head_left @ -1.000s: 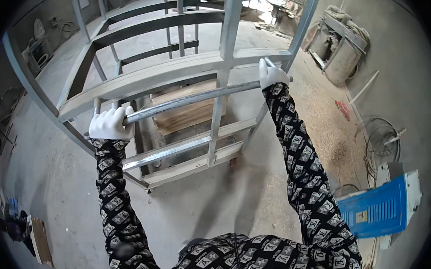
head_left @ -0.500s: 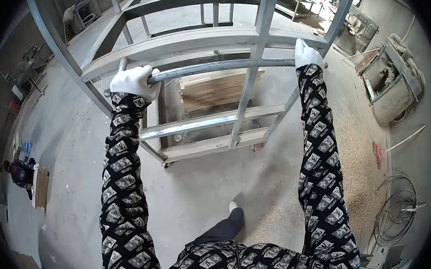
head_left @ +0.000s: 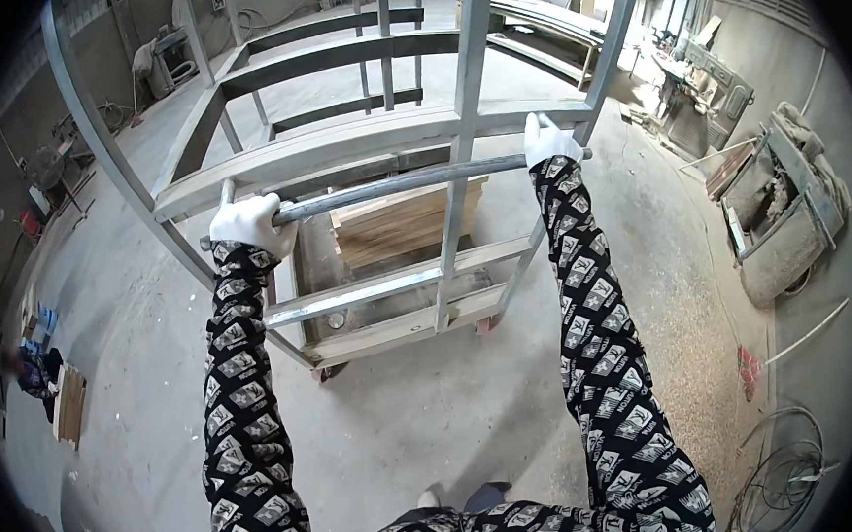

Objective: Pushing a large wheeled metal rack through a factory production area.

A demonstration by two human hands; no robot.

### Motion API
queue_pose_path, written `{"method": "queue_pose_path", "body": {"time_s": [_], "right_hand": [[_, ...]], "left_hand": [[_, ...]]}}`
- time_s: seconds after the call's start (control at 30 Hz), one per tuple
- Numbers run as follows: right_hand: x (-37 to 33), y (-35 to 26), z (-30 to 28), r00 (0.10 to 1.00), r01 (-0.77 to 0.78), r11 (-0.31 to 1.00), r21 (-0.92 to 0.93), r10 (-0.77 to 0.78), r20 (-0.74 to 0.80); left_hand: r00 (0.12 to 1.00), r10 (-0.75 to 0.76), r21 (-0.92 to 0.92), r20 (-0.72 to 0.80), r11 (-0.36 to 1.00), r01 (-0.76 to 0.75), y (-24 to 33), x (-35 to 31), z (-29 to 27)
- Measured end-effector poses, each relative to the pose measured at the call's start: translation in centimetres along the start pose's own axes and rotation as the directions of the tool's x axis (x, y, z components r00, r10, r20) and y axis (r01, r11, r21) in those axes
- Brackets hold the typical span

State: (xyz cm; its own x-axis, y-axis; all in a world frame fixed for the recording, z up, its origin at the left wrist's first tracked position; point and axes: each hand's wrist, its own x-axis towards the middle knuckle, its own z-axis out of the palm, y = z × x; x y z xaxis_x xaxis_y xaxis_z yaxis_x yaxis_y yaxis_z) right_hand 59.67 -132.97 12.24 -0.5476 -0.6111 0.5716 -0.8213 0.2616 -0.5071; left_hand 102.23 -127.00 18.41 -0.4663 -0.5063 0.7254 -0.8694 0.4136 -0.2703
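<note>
A tall grey metal rack cart [head_left: 310, 160] stands in front of me, with a round push bar [head_left: 391, 186] running across its near side. My left hand [head_left: 248, 226], in a white glove, is closed around the bar's left part. Toward the bar's right end, my right hand [head_left: 550, 143], also white-gloved, grips it with the fingers wrapped over. Behind the bar, a stack of wooden boards [head_left: 408, 226] rests on the low deck of the cart. Small reddish caster wheels [head_left: 487, 324] carry the frame on the concrete floor.
At left a person [head_left: 36, 374] is beside a stack of planks [head_left: 69, 408]. A dusty bin-like machine [head_left: 782, 206] stands along the right, with sawdust [head_left: 683, 337] on the floor nearby. A coiled hose [head_left: 786, 468] lies at lower right. A long workbench [head_left: 543, 26] stands far ahead.
The cart and both my hands now appear lower in view, and the cart's right side and my right hand have shifted left. More of the room ahead shows. Both hands keep their grip.
</note>
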Motion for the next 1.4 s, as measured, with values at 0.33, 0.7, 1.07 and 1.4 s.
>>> {"method": "queue_pose_path", "body": {"time_s": [0.33,0.7,1.07,1.4], "right_hand": [[-1.2,-2.5,0.8,0.975,0.155,0.978,0.139,-0.129,-0.181],[-0.1,-3.6,-0.4,0.989,0.123,0.979,0.165,-0.107,-0.105],[0.1,-2.3,0.3,0.994,0.106,0.987,0.117,-0.105,-0.021],[0.5,-3.1,-1.5,0.991,0.126,0.984,0.13,-0.12,-0.052]], "left_hand": [[0.99,-0.137,-0.114,-0.036,0.985,0.132,-0.8,-1.5,-1.0],[0.887,-0.457,0.061,0.061,0.889,0.454,-0.8,-0.8,-2.7],[0.888,-0.455,0.064,0.061,0.89,0.452,0.3,-1.0,-1.8],[0.708,-0.65,0.088,0.276,0.75,0.655,0.0,1.7,-3.7]]}}
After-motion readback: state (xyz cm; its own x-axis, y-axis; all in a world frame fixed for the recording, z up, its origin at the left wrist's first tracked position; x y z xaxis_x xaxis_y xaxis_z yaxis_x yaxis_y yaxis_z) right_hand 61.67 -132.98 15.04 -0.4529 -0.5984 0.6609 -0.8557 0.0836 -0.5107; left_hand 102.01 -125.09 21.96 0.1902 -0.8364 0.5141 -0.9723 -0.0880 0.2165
